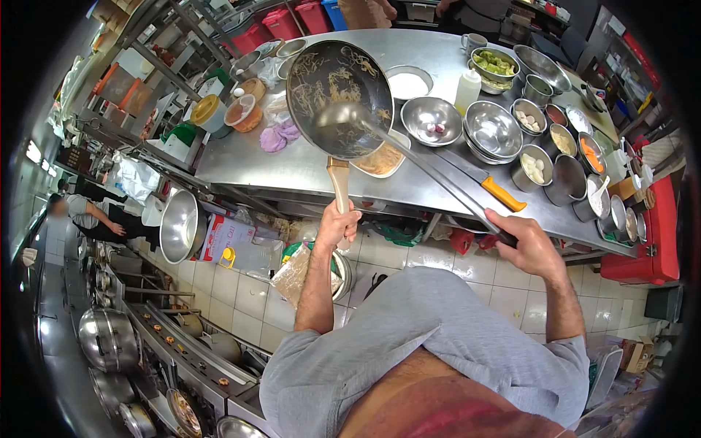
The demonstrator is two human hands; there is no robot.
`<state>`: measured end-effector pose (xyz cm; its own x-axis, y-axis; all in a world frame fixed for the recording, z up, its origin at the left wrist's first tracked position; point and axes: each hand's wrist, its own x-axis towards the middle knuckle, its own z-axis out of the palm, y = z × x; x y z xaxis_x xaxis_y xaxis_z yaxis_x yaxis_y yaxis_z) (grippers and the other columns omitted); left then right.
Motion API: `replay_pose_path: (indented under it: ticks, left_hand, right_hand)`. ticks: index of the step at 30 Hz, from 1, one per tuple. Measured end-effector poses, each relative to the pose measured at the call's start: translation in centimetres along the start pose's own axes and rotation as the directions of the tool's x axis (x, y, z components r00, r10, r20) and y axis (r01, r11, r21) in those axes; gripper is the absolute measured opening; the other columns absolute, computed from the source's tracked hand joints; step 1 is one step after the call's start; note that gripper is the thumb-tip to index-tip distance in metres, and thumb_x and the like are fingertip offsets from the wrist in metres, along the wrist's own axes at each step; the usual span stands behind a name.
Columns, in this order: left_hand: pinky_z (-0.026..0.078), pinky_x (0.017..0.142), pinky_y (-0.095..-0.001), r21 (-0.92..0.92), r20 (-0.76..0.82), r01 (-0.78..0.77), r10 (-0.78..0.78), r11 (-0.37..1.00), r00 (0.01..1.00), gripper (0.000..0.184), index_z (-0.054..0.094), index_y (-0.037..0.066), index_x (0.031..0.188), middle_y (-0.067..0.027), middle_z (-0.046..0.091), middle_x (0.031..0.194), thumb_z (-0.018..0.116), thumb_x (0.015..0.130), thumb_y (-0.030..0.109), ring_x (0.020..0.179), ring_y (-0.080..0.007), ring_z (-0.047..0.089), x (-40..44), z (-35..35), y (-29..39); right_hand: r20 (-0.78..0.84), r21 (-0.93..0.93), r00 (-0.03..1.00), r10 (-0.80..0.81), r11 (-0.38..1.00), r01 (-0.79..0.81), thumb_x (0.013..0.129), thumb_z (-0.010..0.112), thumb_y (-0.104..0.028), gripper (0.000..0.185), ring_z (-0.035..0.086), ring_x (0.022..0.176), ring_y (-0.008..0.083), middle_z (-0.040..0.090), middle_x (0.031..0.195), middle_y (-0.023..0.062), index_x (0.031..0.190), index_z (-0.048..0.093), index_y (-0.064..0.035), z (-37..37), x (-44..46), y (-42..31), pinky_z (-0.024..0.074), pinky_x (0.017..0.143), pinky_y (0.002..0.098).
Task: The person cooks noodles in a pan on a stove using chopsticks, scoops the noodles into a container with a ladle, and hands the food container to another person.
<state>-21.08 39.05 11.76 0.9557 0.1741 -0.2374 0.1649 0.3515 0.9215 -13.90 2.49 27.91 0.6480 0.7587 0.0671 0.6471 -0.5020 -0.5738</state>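
Gripping a pan [328,58] by its pale handle in the closed left hand [339,224], and clasping the dark end of a long ladle [342,115] in the right hand [527,244]. Holding the pan, with strands of food [340,86] stuck inside, above the steel table [244,166], and the ladle's bowl in front of its middle; cannot tell whether touching. Partly hiding a food tray [377,176] behind the pan. Near the right hand, on the table: a yellow-handled knife [504,194].

Creased plain grey shirt [394,321], short sleeves [287,361], bare forearms [315,292]; left hand [337,224], right hand [529,244] bare
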Motion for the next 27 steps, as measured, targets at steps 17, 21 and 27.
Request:
replay_pose_path:
  ticks: [17, 21, 27]
  left_hand:
    - [0.034, 0.032, -0.0249, -0.004, -0.031, -0.045, 0.045, 0.999, 0.999, 0.020, 0.041, 0.006, 0.084, 0.0008, 0.038, 0.054, 0.057, 0.077, -0.002, 0.036, -0.0071, 0.036, -1.2, 0.5, 0.9]
    - [0.034, 0.032, -0.0247, -0.022, -0.048, -0.049, 0.048, 0.999, 0.998, 0.020, 0.041, 0.006, 0.085, 0.0007, 0.039, 0.054, 0.057, 0.077, -0.002, 0.036, -0.0072, 0.036, -0.9, 0.0, 0.8]
    - [0.034, 0.032, -0.0243, -0.081, -0.026, -0.034, 0.032, 0.996, 0.999, 0.020, 0.041, 0.007, 0.085, 0.0019, 0.037, 0.052, 0.058, 0.077, -0.001, 0.036, -0.0066, 0.035, -0.2, -0.6, 0.7]
  right_hand:
    - [-0.285, 0.021, 0.958, 0.031, 0.999, -0.026, 0.076, 0.056, -0.004, 0.053, 0.058, 0.069, 0.0299, 0.059, 0.083, 0.0179, 0.128, 0.045, -0.0039, 6.5, 6.0, 3.5, 0.0469, 0.063, 0.0347]
    - [0.036, 0.425, 0.920, 0.391, 0.827, -0.368, 0.073, 0.060, -0.004, 0.057, 0.047, 0.062, 0.0087, 0.053, 0.068, 0.0046, 0.128, 0.045, -0.0013, 5.9, 2.6, 0.8, 0.0431, 0.059, 0.0256]
    - [-0.032, 0.315, 0.954, 0.298, 0.909, -0.273, 0.071, 0.060, -0.004, 0.055, 0.045, 0.062, 0.0077, 0.053, 0.071, 0.0011, 0.125, 0.050, -0.0041, 3.2, 1.5, 2.3, 0.0422, 0.059, 0.0236]
